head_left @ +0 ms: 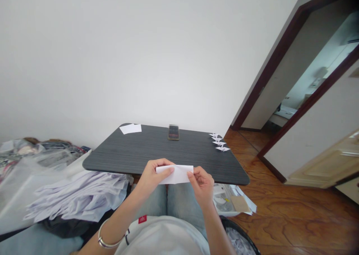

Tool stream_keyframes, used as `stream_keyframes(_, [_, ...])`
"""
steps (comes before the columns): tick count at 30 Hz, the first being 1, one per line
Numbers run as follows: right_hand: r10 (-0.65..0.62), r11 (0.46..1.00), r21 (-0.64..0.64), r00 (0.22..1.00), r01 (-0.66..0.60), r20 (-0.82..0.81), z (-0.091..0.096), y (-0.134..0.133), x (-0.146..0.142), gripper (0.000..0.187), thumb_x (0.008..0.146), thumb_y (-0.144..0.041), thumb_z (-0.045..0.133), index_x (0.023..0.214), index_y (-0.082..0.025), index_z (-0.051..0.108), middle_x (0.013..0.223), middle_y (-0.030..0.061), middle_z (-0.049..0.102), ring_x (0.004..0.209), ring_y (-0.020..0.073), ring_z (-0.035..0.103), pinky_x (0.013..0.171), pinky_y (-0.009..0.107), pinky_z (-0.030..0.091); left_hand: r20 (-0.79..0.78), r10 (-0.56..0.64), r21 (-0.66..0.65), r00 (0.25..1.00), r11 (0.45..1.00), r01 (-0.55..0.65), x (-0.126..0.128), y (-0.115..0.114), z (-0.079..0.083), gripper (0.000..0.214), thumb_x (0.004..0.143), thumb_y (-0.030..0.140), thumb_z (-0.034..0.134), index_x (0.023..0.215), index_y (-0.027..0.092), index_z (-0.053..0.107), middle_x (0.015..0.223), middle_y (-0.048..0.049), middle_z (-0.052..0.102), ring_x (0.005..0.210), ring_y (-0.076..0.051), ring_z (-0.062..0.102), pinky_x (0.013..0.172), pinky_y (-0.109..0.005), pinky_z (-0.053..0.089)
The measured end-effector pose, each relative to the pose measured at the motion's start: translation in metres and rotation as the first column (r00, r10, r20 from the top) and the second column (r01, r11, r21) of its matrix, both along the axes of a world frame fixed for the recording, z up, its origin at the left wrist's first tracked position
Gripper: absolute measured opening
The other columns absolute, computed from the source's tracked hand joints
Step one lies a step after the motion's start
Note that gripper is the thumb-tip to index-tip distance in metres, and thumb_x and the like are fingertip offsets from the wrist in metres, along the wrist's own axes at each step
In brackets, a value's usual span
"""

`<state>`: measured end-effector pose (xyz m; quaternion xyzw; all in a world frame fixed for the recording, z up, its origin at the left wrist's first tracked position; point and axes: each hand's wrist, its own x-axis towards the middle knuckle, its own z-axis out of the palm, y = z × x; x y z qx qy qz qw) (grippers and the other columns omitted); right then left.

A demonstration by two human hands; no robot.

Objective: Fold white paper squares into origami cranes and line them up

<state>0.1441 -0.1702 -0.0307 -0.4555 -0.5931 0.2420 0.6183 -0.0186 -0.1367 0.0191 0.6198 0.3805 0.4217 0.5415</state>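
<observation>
A folded strip of white paper point(175, 173) is held over my lap, just in front of the table's near edge. My left hand point(153, 175) pinches its left end, and my right hand point(202, 186) grips its right end between thumb and fingers. Beyond the hands, on the dark grey wood-grain table point(134, 152), lie a small stack of white paper squares point(130, 128) and a phone point(173, 132) in a case. Several small white origami cranes point(220, 142) stand in a row along the table's right edge.
To the left sits a heap of crumpled white paper point(78, 195) on plastic sheeting. A black bin of paper scraps point(238, 234) stands at lower right, beyond my knees. Wooden floor point(283, 217) and an open doorway point(308, 71) lie right.
</observation>
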Motion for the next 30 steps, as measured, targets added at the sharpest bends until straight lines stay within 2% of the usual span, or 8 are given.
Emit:
stream_keyframes(5, [0.021, 1.0, 0.015, 1.0, -0.021, -0.008, 0.0021, -0.0012, -0.0001, 0.022, 0.079, -0.028, 0.052, 0.06, -0.018, 0.044, 0.05, -0.0045, 0.04, 0.043, 0.0071, 0.035, 0.041, 0.02, 0.026, 0.016, 0.03, -0.05, 0.999, 0.998, -0.029, 0.0009, -0.001, -0.0001, 0.025, 0.064, 0.035, 0.065, 0.066, 0.011, 0.064, 0.059, -0.0008, 0.06, 0.05, -0.01, 0.047, 0.047, -0.019, 0.032])
stream_keyframes(11, [0.062, 0.998, 0.009, 0.997, -0.062, -0.05, 0.0051, -0.0034, -0.0017, 0.024, 0.079, -0.028, 0.05, 0.059, -0.019, 0.041, 0.049, -0.0058, 0.035, 0.042, 0.0066, 0.031, 0.04, 0.019, 0.023, 0.085, 0.017, -0.127, 0.996, 0.992, -0.006, 0.0031, -0.0034, 0.0002, 0.026, 0.062, 0.036, 0.066, 0.061, 0.011, 0.059, 0.053, 0.0013, 0.056, 0.047, -0.008, 0.045, 0.045, -0.018, 0.031])
stream_keyframes(22, [0.008, 1.0, 0.009, 0.999, -0.009, 0.05, 0.0058, -0.0042, -0.0006, 0.025, 0.078, -0.027, 0.051, 0.058, -0.018, 0.041, 0.048, -0.006, 0.035, 0.042, 0.0068, 0.031, 0.041, 0.02, 0.022, 0.085, 0.063, -0.104, 0.994, 0.993, -0.054, 0.0039, -0.0006, -0.001, 0.024, 0.062, 0.034, 0.065, 0.058, 0.011, 0.059, 0.053, 0.002, 0.054, 0.048, -0.008, 0.043, 0.045, -0.018, 0.029])
stream_keyframes(27, [0.005, 1.0, -0.026, 1.0, -0.004, 0.02, 0.0064, -0.0044, -0.0004, 0.026, 0.079, -0.03, 0.051, 0.057, -0.018, 0.041, 0.046, -0.0071, 0.033, 0.041, 0.0062, 0.029, 0.04, 0.02, 0.021, 0.082, 0.028, -0.09, 0.996, 0.996, -0.021, 0.0017, 0.001, -0.0002, 0.031, 0.067, 0.04, 0.059, 0.061, 0.01, 0.061, 0.053, 0.0002, 0.055, 0.045, -0.007, 0.041, 0.043, -0.018, 0.027])
stream_keyframes(30, [0.012, 0.999, -0.043, 1.0, -0.013, -0.003, 0.0064, -0.0049, -0.0001, 0.027, 0.079, -0.031, 0.052, 0.057, -0.018, 0.041, 0.046, -0.0073, 0.032, 0.041, 0.0062, 0.029, 0.041, 0.02, 0.021, 0.059, 0.01, -0.08, 0.998, 0.997, -0.005, -0.0003, 0.002, 0.0004, 0.03, 0.066, 0.04, 0.061, 0.067, 0.01, 0.063, 0.058, -0.0011, 0.058, 0.047, -0.008, 0.044, 0.044, -0.018, 0.03])
